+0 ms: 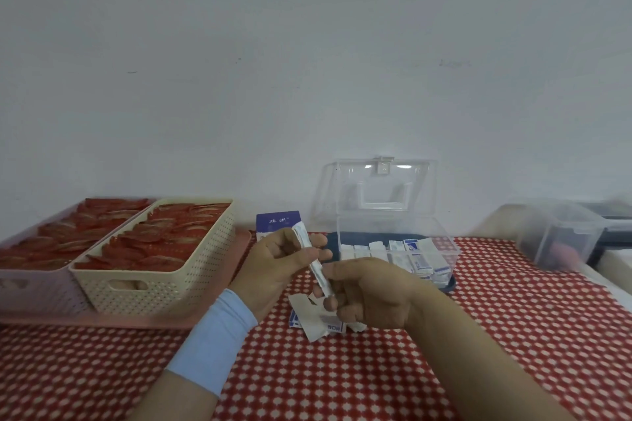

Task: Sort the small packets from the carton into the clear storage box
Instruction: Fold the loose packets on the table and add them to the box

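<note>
Head view, progress: The clear storage box [441, 239] stands open on the red-checked cloth [513, 318], with its lid [376, 188] tipped back toward the wall. A row of white-and-blue packets already stands on edge inside it. I'd judge the sorting well under way but not finished.
Still to go: Some loose packets [316, 319] lie in a small heap on the cloth beneath the hands, near the box but outside it. The purple-and-white carton [277, 222] stands behind the left hand, and I cannot tell whether anything is left in it.
In hand: A slim stack of packets [316, 265] is held tilted on edge between both hands, just left of the box.
Left hand [284, 263]: It is raised, with fingers and thumb curled round the stack's upper end. There is a pale blue wristband [213, 335] on that wrist.
Right hand [369, 290]: It sits lower, with its fingertips pinching the stack's lower end above the heap.
Off to the side: A cream basket [154, 287] of red packets sits at the left, well apart from both hands.
</note>
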Demonstrator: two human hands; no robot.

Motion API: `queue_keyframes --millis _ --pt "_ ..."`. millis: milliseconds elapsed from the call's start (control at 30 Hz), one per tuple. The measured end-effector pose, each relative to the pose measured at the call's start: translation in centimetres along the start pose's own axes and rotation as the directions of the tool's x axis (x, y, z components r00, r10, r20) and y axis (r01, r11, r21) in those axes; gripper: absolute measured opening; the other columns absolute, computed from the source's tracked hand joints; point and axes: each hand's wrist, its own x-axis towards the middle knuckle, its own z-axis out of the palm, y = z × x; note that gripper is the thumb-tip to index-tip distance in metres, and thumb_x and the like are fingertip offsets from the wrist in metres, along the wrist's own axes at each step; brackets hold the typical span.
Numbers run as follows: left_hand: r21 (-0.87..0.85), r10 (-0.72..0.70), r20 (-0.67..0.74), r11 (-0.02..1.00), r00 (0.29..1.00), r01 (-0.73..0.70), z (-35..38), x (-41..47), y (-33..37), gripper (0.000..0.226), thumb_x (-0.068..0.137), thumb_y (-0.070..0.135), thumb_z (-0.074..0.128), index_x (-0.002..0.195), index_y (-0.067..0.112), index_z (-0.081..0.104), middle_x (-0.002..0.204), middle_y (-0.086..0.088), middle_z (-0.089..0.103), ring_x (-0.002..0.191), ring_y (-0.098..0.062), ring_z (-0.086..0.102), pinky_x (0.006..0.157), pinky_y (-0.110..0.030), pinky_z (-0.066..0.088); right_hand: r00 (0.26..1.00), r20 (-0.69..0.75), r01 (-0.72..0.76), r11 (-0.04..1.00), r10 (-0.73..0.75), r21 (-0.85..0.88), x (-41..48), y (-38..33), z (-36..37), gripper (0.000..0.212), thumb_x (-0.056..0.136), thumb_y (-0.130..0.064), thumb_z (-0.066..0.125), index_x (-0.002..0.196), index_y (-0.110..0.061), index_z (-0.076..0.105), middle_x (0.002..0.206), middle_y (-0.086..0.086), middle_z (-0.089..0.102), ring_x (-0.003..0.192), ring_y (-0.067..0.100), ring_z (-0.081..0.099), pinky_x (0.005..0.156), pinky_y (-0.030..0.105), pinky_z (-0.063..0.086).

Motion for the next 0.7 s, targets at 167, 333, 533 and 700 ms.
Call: queue_keyframes --millis 167,333,533,700 --pt "0.084 0.037 -0.021 0.996 0.999 -0.035 0.5 0.0 -0.1 0.024 0.075 0.016 0.078 0.097 0.008 0.074 0.102 -0.010 0.076 0.101 -0.026 0.072 0.092 -0.044 0.055 0.998 0.003 0.059 0.982 -0.061 0.181 0.0 -0.2 0.4 0.020 0.104 -0.006 0.044 0.111 0.001 0.060 0.088 0.014 0.067 0.066 0.020 0.064 0.049 0.020 0.050" --pt "0.068 0.024 -0.003 0.997 1.000 -0.023 0.5 0.1 -0.4 0.029 0.077 0.015 0.075 0.097 -0.004 0.067 0.107 -0.010 0.075 0.102 -0.028 0.072 0.088 -0.045 0.057 0.998 0.012 0.050 0.966 -0.055 0.255 -0.5 -0.3 0.9 0.031 0.103 0.005 0.035 0.123 0.001 0.058 0.112 0.023 0.071 0.088 0.031 0.076 0.057 0.026 0.061" --pt "-0.233 -0.100 0.018 0.967 0.995 0.101 -0.2 0.6 0.0 0.019 0.080 0.014 0.066 0.095 0.004 0.072 0.105 -0.015 0.074 0.093 -0.027 0.073 0.074 -0.039 0.061 0.877 -0.181 0.267 0.765 -0.445 -0.586 -1.5 -0.9 1.3 0.049 0.089 -0.017 0.071 0.125 -0.032 0.042 0.121 -0.005 0.063 0.092 0.016 0.073 0.069 0.029 0.062" --pt "-0.233 -0.203 0.171 0.942 0.964 0.240 0.5 0.1 -0.7 0.029 0.085 0.012 0.064 0.110 -0.001 0.064 0.107 -0.016 0.071 0.093 -0.030 0.071 0.074 -0.041 0.059 0.786 0.102 0.357 0.313 -0.610 -0.880 -1.7 -0.7 1.3 0.064 0.067 -0.034 0.091 0.112 -0.039 0.046 0.151 -0.030 0.023 0.111 -0.012 0.047 0.080 0.003 0.048"
